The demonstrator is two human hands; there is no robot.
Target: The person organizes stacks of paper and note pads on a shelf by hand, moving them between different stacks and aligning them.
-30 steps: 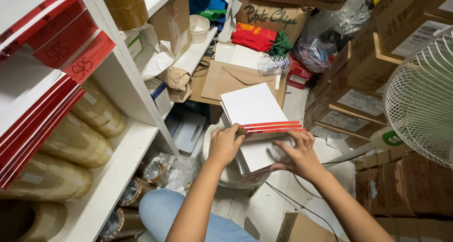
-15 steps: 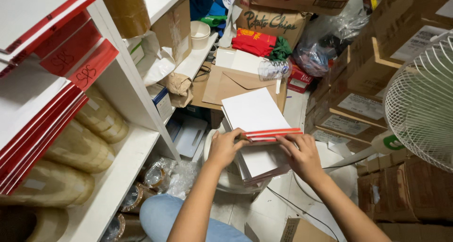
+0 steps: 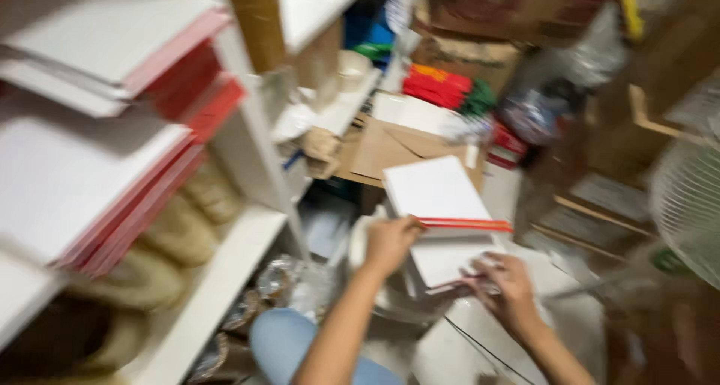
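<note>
Whole view smeared by motion; details soft. Nearest, at six o'clock, my knee in pale blue cloth (image 3: pixel 296 347).

My right hand (image 3: pixel 510 287) at four o'clock of centre; fingers spread flat and open on the lower stack of white mailers (image 3: pixel 450 261), pressing its near edge, not gripping.

My left hand (image 3: pixel 390 242) just left of centre; fingers curled and pinched on the near left corner of the upper batch of white mailers with red strips (image 3: pixel 439 194), which rides lifted and pushed toward twelve o'clock over the lower stack; both piles sit on a round white stool (image 3: pixel 390 299), as far as blur allows.

Judged progress: upper batch separated, red strips lined up; lower stack not yet squared or lifted; how many remain I cannot tell.

Nine o'clock: white shelf (image 3: pixel 225 276) with more red-edged mailers (image 3: pixel 97 182) and brown tape rolls (image 3: pixel 187 235) beneath. Twelve o'clock: brown envelopes (image 3: pixel 382 148), red folded cloth (image 3: pixel 439 85), cardboard boxes (image 3: pixel 510 10). Three o'clock: white fan grille (image 3: pixel 690 205).
</note>
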